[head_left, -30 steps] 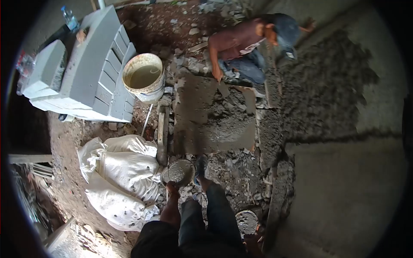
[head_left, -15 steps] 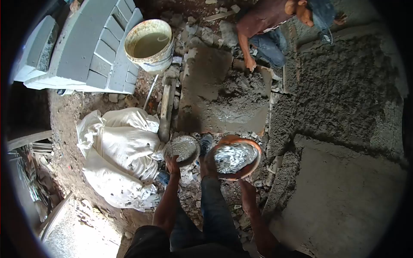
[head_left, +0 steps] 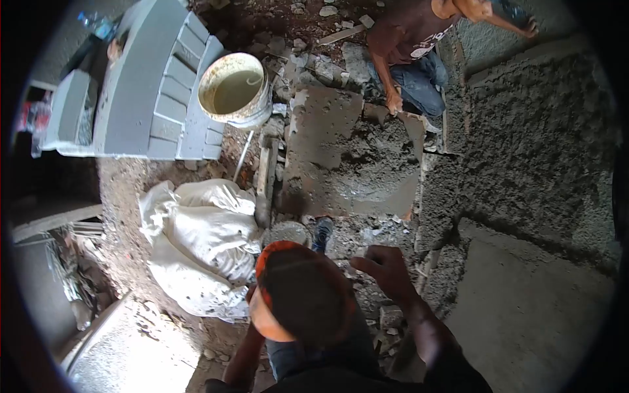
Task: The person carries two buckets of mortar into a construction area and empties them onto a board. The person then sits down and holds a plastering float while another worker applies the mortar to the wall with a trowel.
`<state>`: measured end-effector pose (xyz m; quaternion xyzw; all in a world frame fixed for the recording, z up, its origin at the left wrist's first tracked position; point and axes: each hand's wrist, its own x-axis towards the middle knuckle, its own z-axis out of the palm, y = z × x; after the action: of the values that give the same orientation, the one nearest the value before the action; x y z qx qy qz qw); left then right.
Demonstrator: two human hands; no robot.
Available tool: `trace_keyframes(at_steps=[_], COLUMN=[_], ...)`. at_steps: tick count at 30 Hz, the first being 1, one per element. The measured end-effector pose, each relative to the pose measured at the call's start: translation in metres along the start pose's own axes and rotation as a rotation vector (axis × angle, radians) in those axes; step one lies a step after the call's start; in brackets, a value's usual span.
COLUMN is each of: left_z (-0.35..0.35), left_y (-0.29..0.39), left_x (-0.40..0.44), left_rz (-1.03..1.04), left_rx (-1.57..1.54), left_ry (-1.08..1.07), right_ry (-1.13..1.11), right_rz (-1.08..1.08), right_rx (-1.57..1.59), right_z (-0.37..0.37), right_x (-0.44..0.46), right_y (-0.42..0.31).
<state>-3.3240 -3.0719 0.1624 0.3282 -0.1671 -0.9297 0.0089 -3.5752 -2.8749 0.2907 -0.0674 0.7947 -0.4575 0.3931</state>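
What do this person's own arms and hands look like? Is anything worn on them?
Dark sleeves leave the forearms bare. The right hand shows no glove, and its wrist no visible watch or band. The left hand is mostly hidden, too little showing to tell more.

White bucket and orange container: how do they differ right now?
The white bucket stands on the ground; the orange container is held in the left hand. The bucket is whitish with splatters, the container orange around a dark middle. Liquid shows in the bucket; the container's contents can't be made out. Both look round.
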Motion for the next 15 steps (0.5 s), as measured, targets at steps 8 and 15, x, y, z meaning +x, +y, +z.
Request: trace_keyframes(at_steps=[8,15], left_z=[-0.086,0.066], left_y=[-0.021,-0.01], left_x=[0.209,0.3], left_rz=[0.424,0.197], left_rx=[1.234,0.826], left_ry=[0.174,0.348], right_ry=[0.347,0.656], right_rz=[0.013,-0.535], right_rx=[0.13,-0.694], right_z=[0.023,-0.014], right_x=[0.119,0.174], right_y=[0.195,0.295])
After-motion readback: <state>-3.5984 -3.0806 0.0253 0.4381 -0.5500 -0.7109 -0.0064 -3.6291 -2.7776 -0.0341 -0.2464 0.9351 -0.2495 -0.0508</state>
